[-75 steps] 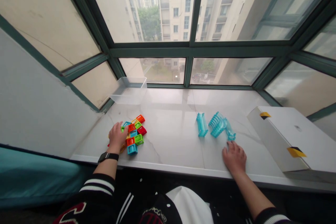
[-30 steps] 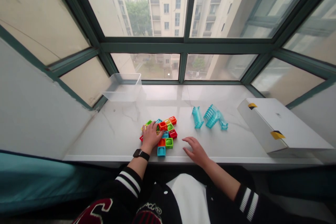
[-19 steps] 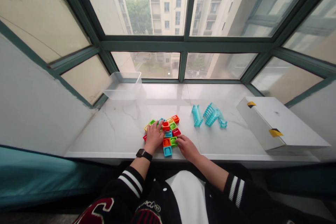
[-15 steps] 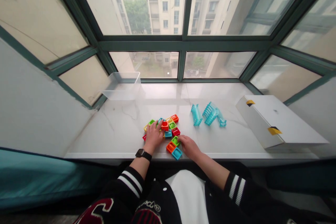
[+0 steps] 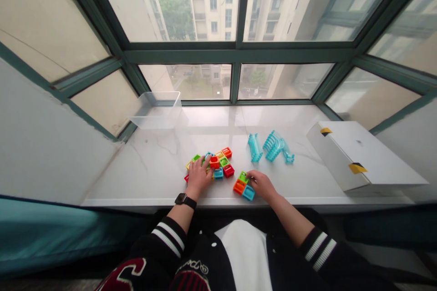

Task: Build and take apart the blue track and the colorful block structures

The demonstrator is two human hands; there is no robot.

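A heap of colourful plastic toy blocks [image 5: 223, 162] lies near the front of the white sill. Over its left part rests my left hand [image 5: 200, 173], fingers spread, hiding some of the blocks beneath. To the right of the heap is a small cluster of three blocks: a green block [image 5: 243, 176], an orange block [image 5: 239, 186] and a blue block [image 5: 248, 193]. My right hand [image 5: 261, 183] has its fingertips closed on the green block's right side. A gap separates this cluster from the heap.
Translucent turquoise plastic pieces [image 5: 273, 145] lie behind my right hand. At the back left stands a clear plastic bin [image 5: 155, 118]. A white box [image 5: 368, 154] with yellow-and-black tabs sits on the right. Windows enclose the sill.
My right hand has moved right, drawing the green, orange and blue cluster away from the heap. My left hand stays over the heap.
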